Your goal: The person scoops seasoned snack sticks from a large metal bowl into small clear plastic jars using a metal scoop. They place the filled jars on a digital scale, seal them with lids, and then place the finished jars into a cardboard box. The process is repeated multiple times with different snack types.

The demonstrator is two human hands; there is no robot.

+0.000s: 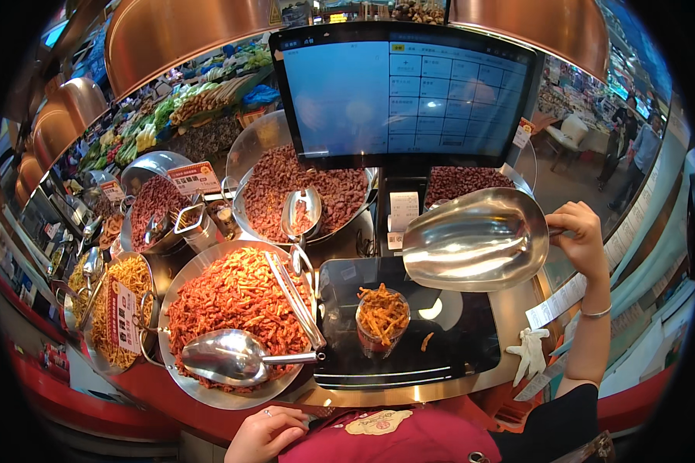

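My right hand (579, 234) grips the handle of a large steel scoop (475, 240), raised over the right rear of a black glossy plate (457, 353); no food shows on the scoop. On that plate stands a cup (376, 345) heaped with orange-brown fried strips (384, 312). One loose strip (427, 341) lies beside it. My left hand (269, 431), wearing a ring, rests low at the counter's front, against a dark red apron (336, 440), with nothing seen in it. Nearest to it is a round metal pan (237, 399) of red-orange strips, holding a second scoop (226, 356) and tongs (292, 292).
A touchscreen monitor (405, 98) stands behind the plate. Bowls of dark red pieces (266, 179) and a pan of yellow strips (130, 272) line the left and back. A white glove (527, 353) and paper slips (556, 304) lie at right. People (628, 142) stand far right.
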